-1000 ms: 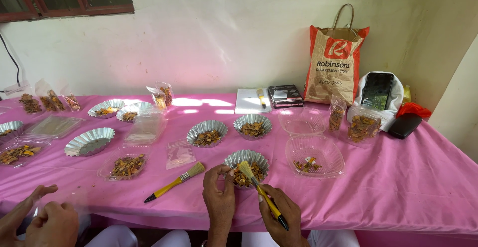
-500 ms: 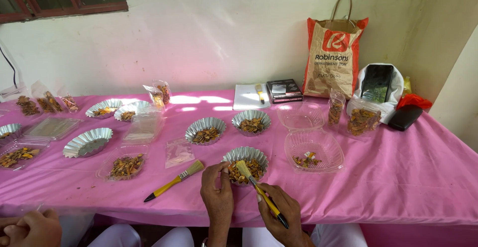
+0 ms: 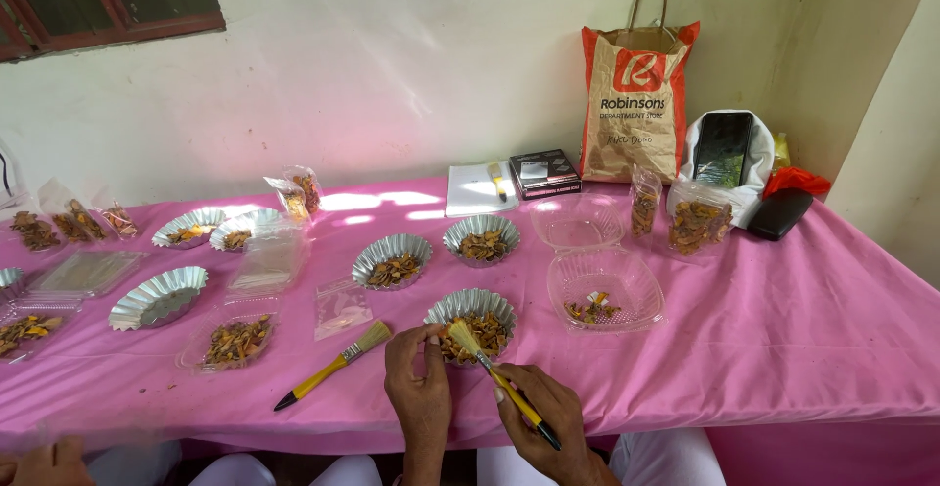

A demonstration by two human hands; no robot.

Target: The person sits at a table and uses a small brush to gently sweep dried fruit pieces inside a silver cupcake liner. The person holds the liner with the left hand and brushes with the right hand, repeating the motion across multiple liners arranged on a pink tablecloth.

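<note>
My left hand (image 3: pixel 419 380) rests on the near rim of a fluted foil cup (image 3: pixel 474 302) filled with brown dried pieces, its fingertips pinching at the contents. My right hand (image 3: pixel 548 422) grips a yellow-handled brush (image 3: pixel 494 372), whose pale bristles touch the pieces in that cup. A second yellow-handled brush (image 3: pixel 333 365) lies loose on the pink tablecloth (image 3: pixel 783 320), left of my left hand.
More foil cups (image 3: pixel 392 259) with dried pieces, an empty foil cup (image 3: pixel 159 296), small clear bags (image 3: pixel 341 307) and an open clear clamshell box (image 3: pixel 599 285) stand around. A paper shopping bag (image 3: pixel 634 104) leans on the wall. Another person's hand (image 3: pixel 49 463) shows at bottom left.
The other person's hands at bottom left have dropped lower and mostly left the view. My hands and the brush stay at the same foil cup.
</note>
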